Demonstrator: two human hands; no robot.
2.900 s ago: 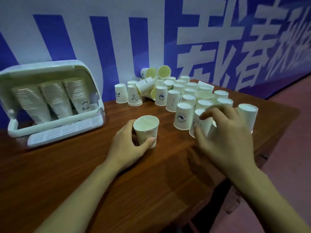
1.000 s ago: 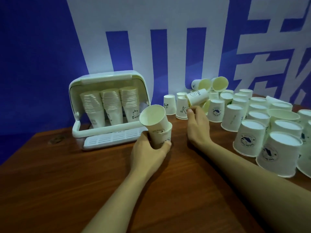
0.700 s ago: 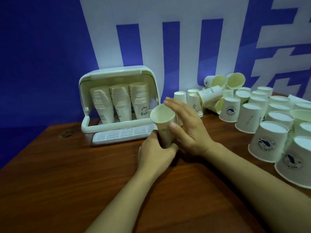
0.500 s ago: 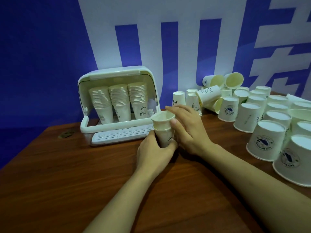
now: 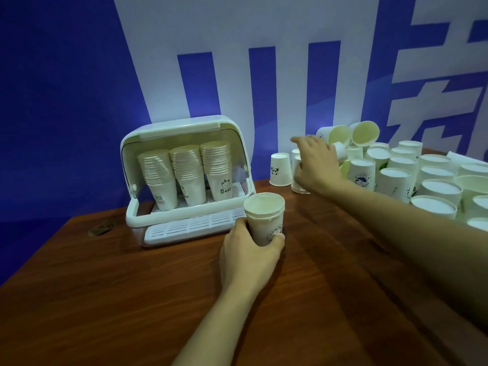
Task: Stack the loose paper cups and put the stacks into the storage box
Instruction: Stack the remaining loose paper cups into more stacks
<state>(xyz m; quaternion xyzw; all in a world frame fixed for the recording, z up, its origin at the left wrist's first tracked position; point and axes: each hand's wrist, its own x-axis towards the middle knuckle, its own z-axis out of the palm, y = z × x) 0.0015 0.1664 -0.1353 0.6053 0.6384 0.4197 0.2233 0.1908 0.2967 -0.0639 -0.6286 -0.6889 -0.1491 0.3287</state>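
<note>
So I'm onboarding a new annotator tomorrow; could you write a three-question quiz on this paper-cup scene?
1. True or false: the open white plastic storage box holds three stacks of nested paper cups.
2. What does the left hand grip?
A. a small upright stack of white paper cups
B. the box lid
C. nothing
3. Fill in: the right hand reaches among the loose cups beside the upside-down ____-print white paper cup.

Key: 1 true; 2 A; 3 panda.

"Bear" on rightmost cup stack [image 5: 217, 170] in storage box [image 5: 182, 128]
</note>
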